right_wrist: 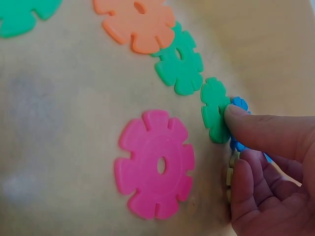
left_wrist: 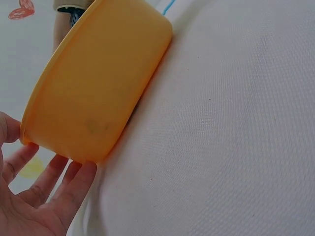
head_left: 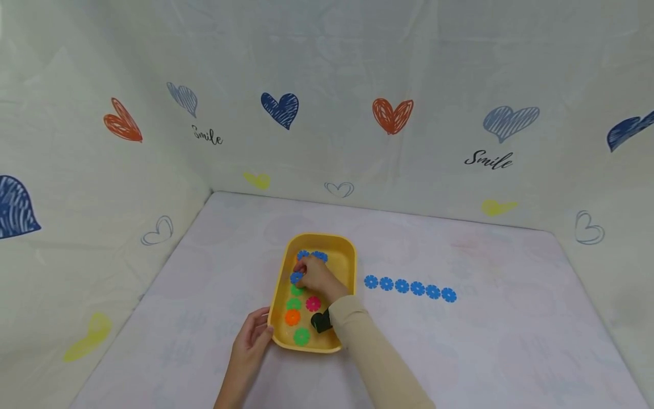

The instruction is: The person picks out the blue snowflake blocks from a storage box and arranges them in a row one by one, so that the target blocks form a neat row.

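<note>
A yellow plastic tray [head_left: 348, 267] stands on the table with flower-shaped notched plastic discs in it. My left hand [head_left: 250, 336] holds the tray's near left corner, thumb at the rim and fingers against the outer wall [left_wrist: 88, 93]. Inside the tray, my right hand [head_left: 319, 278] pinches a blue flower disc [head_left: 296, 278]; its thumb hides part of that disc [right_wrist: 239, 102] in the right wrist view. Close to those fingers lies a green disc [right_wrist: 215, 110]. A pink disc [right_wrist: 157, 164] and an orange disc [right_wrist: 140, 22] lie nearby.
To the tray's right, several blue discs [head_left: 402, 286] form a row on the pale tabletop [head_left: 490, 341]. More blue discs [head_left: 319, 256] lie at the tray's far end. A white curtain [head_left: 337, 68] with printed hearts hangs behind and at the sides.
</note>
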A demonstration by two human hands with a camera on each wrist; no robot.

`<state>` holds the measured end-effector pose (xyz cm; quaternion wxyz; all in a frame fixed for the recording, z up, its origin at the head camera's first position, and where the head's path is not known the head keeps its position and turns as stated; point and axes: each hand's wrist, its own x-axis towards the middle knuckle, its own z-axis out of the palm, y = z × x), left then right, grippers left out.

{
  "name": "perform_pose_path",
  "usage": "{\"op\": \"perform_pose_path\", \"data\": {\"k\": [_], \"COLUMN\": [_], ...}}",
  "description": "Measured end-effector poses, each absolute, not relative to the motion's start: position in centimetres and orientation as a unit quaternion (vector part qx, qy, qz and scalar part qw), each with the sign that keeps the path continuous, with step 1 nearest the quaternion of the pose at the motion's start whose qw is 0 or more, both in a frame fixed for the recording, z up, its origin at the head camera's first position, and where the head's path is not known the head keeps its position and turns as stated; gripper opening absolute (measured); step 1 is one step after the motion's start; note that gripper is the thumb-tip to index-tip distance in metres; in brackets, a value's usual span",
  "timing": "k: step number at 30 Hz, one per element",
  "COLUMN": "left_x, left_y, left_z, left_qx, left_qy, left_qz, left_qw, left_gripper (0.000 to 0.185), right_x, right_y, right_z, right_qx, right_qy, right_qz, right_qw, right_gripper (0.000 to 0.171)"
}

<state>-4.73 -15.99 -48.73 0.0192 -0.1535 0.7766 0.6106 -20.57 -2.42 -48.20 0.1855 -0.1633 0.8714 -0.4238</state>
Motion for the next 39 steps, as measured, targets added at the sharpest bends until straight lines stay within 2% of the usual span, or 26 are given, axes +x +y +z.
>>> {"op": "perform_pose_path", "data": {"k": [12, 23, 30, 39], "left_x": [-4.9, -4.9, -4.9, -4.8], "left_y": [-15.9, -16.0, -15.8, -15.8], "left_z": [-48.8, -48.8, -48.6, -48.5], "left_qx": [-0.158, -0.157, -0.162, -0.156], "left_qy": [0.779, 0.785, 0.789, 0.788], "left_qz": [0.607, 0.599, 0.592, 0.595], "left_qw": [0.014, 0.013, 0.014, 0.007], "left_gripper": [0.035, 0.034, 0.034, 0.034], "right_x": [-20.5, -20.2, -20.0, -19.3], "right_y": [-2.3, -2.0, -0.7, 1.1], "right_z": [-48.2, -47.4, -45.6, -42.4], "right_qx": [-0.186, -0.182, -0.158, -0.151], "right_qy": [0.874, 0.878, 0.864, 0.858], "right_qz": [-0.414, -0.409, -0.442, -0.466], "right_qw": [0.176, 0.168, 0.18, 0.152], "right_gripper": [0.022, 0.007, 0.005, 0.008]}}
